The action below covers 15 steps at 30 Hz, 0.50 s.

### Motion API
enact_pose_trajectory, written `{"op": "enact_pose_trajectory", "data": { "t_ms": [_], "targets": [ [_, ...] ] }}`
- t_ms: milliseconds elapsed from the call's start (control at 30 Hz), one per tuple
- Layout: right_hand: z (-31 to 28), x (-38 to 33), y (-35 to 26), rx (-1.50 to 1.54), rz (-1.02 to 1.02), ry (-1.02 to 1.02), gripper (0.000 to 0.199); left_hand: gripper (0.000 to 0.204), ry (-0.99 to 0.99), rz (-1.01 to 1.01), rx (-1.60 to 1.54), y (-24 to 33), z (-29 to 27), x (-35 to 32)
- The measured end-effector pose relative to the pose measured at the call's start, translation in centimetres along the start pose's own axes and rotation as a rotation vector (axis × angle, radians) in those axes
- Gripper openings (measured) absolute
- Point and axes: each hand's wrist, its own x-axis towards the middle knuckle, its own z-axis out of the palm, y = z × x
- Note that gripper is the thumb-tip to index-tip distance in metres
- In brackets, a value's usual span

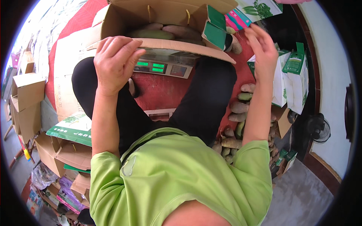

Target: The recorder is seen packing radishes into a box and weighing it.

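An opened cardboard carton (pixel 130 10) stands in front of me on a digital scale (pixel 162 69) with lit green displays. Long radish-like roots (pixel 152 34), green and dull pink, lie inside it. My left hand (pixel 115 62) is closed over the left part of the carton's near flap (pixel 181 45). To the right of the carton, my right hand (pixel 264 47) is raised with its fingers apart and loosely bent. Its fingertips are beside a pink and blue printed packet (pixel 238 19); whether they touch it, I cannot tell. Nothing shows in that hand.
More roots (pixel 239 107) lie in a heap on the red floor covering at my right. White and green cartons (pixel 296 75) stand beyond them, near a small black fan (pixel 318 128). At my left are brown boxes (pixel 28 92) and a green-edged printed carton (pixel 73 130).
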Motion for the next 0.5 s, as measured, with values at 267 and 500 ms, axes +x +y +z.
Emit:
{"op": "enact_pose_trajectory", "data": {
  "t_ms": [267,500],
  "targets": [
    [-10.5,-20.0,20.3,-0.133,0.639,0.276,0.023,0.018,0.070,-0.024,0.084,0.5,0.4,0.1],
    [-7.3,-38.8,28.6,-0.167,0.996,0.047,0.019,0.025,0.164,0.259,-0.555,8.8,-6.7,0.4]
  ]
}}
